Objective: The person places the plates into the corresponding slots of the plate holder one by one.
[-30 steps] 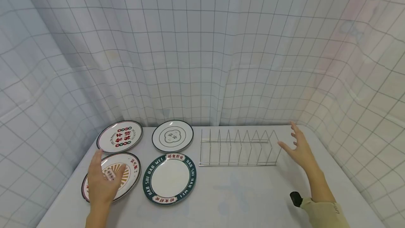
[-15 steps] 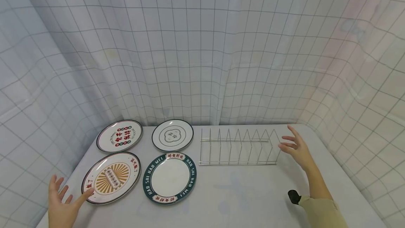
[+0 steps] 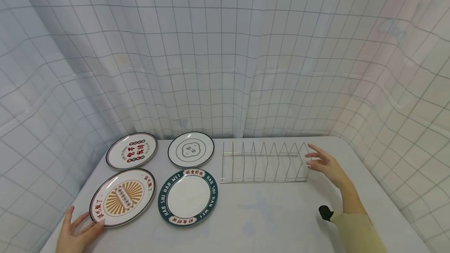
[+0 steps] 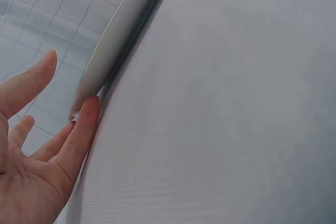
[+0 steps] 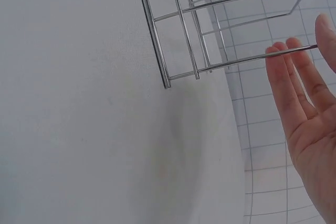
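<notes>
My left hand (image 3: 78, 231) is at the lower left rim of a white plate with an orange sunburst and red lettering (image 3: 123, 197). In the left wrist view a fingertip (image 4: 90, 107) touches the underside of that plate's rim (image 4: 113, 43); the thumb stands apart from it. My right hand (image 3: 327, 171) is at the right end of a wire plate rack (image 3: 263, 180). The right wrist view has its straight fingers (image 5: 283, 77) against an end wire of the rack, with the thumb (image 5: 326, 35) on the wire's other side. I cannot tell whether the thumb touches it.
Behind the sunburst plate lies a plate with red characters (image 3: 131, 150). To its right are a small black-rimmed plate (image 3: 191, 149) and a green-rimmed plate (image 3: 188, 197). A grid-patterned curtain (image 3: 225, 57) encloses the back and sides of the white table (image 3: 267, 218).
My left hand has moved left and down from above the sunburst plate to its rim. My right hand has moved slightly left, to the rack's end. The plates and rack stay put.
</notes>
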The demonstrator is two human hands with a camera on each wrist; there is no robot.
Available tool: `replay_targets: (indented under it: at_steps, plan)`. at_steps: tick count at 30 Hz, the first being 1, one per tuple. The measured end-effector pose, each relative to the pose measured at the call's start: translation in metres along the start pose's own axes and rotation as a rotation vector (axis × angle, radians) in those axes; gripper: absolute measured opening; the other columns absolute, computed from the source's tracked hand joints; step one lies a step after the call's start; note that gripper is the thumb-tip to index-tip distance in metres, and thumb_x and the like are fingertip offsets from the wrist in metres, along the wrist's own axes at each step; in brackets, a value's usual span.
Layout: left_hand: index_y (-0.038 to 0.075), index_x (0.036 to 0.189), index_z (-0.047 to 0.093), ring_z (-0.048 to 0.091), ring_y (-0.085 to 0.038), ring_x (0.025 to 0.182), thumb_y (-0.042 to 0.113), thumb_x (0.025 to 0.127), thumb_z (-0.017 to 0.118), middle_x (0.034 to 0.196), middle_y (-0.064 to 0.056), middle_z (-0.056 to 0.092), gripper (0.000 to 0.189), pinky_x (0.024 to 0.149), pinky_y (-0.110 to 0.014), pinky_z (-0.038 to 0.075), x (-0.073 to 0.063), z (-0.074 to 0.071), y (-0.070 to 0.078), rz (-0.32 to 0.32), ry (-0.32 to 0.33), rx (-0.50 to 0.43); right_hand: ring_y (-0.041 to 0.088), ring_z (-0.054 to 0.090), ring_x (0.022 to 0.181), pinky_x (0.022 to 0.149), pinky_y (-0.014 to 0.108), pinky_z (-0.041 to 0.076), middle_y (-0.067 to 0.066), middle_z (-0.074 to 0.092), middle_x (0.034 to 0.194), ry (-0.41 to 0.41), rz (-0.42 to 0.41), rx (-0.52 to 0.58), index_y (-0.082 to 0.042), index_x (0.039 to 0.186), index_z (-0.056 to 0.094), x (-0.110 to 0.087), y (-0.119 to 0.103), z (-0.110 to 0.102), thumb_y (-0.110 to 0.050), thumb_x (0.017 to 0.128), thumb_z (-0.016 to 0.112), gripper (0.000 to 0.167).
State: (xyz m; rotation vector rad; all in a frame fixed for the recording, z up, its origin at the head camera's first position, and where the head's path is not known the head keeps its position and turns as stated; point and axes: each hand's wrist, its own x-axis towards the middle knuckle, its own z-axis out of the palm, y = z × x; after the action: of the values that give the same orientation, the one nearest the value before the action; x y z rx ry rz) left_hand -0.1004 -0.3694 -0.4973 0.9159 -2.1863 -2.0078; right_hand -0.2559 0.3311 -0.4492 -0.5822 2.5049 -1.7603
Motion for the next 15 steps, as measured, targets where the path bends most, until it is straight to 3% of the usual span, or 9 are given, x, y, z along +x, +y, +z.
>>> replay_targets:
  at_steps: [1,4,5,6,8,10,12,13,15]
  plan:
    - [0.046,0.136,-0.020,0.041,0.019,0.067,0.023,0.080,0.071,0.149,-0.009,0.014,0.110,0.057,-0.005,0.041,0.000,0.000,0.000,-0.011,-0.007,0.026,0.008,0.059,0.098,0.081,0.020,0.051,0.021,0.046,0.121,-0.014,-0.001,-0.001,-0.009,0.145,0.023,0.001,0.000,-0.001,-0.007,0.092,0.054,0.062]
    - [0.041,0.138,-0.020,0.056,0.007,0.086,0.030,0.080,0.070,0.150,-0.022,0.001,0.107,0.086,-0.023,0.048,0.002,0.002,0.000,-0.038,-0.030,0.126,0.005,0.059,0.096,0.081,0.019,0.051,0.029,0.042,0.122,-0.047,0.009,0.000,-0.005,0.145,0.022,0.003,0.001,-0.003,-0.007,0.093,0.052,0.060]
    - [0.038,0.139,-0.018,0.058,-0.005,0.097,0.034,0.081,0.069,0.149,-0.026,0.000,0.105,0.094,-0.032,0.045,0.003,0.003,-0.001,-0.036,-0.025,0.168,0.005,0.059,0.096,0.081,0.019,0.050,0.031,0.042,0.122,-0.058,0.013,0.001,-0.004,0.144,0.022,0.003,0.001,-0.004,-0.007,0.093,0.051,0.059]
    - [0.035,0.141,-0.016,0.058,-0.004,0.096,0.037,0.080,0.068,0.148,-0.027,0.002,0.104,0.094,-0.032,0.045,0.005,0.002,-0.001,-0.038,-0.017,0.198,0.007,0.060,0.096,0.082,0.019,0.050,0.033,0.041,0.122,-0.067,0.020,0.003,-0.002,0.144,0.021,0.004,0.001,-0.005,-0.006,0.093,0.050,0.058]
    - [0.029,0.144,-0.010,0.057,-0.002,0.098,0.043,0.080,0.067,0.148,-0.027,0.006,0.101,0.105,-0.045,0.030,0.007,0.003,-0.003,-0.037,-0.001,0.261,0.011,0.060,0.097,0.082,0.019,0.050,0.032,0.042,0.121,-0.076,0.037,0.000,0.000,0.143,0.023,0.004,0.001,-0.006,-0.007,0.093,0.050,0.057]
    - [0.023,0.146,-0.002,0.047,0.017,0.072,0.046,0.079,0.067,0.147,-0.027,0.015,0.099,0.095,-0.025,0.042,0.011,0.003,-0.005,-0.028,0.024,0.313,0.017,0.060,0.098,0.082,0.019,0.050,0.031,0.043,0.121,-0.081,0.052,-0.006,0.002,0.141,0.026,0.005,0.000,-0.007,-0.007,0.093,0.051,0.055]
    - [0.019,0.147,0.007,0.041,0.020,0.064,0.046,0.076,0.069,0.139,-0.024,0.036,0.098,0.075,-0.009,0.042,0.013,0.004,-0.006,-0.009,0.058,0.345,0.022,0.060,0.099,0.082,0.020,0.050,0.028,0.045,0.119,-0.087,0.060,-0.011,0.004,0.140,0.028,0.006,0.000,-0.007,-0.007,0.093,0.052,0.054]
    - [0.016,0.147,0.010,0.044,0.017,0.063,0.046,0.075,0.070,0.128,-0.020,0.050,0.098,0.073,-0.009,0.042,0.013,0.005,-0.006,-0.001,0.073,0.359,0.023,0.060,0.099,0.082,0.020,0.050,0.026,0.046,0.119,-0.090,0.065,-0.012,0.005,0.139,0.029,0.007,0.000,-0.008,-0.007,0.093,0.052,0.053]
    - [0.011,0.145,0.016,0.049,0.010,0.060,0.043,0.074,0.073,0.099,-0.010,0.067,0.097,0.055,-0.005,0.035,0.013,0.006,-0.007,0.007,0.102,0.379,0.022,0.060,0.098,0.082,0.021,0.050,0.022,0.048,0.117,-0.093,0.075,-0.008,0.004,0.139,0.030,0.008,0.001,-0.008,-0.007,0.092,0.053,0.053]
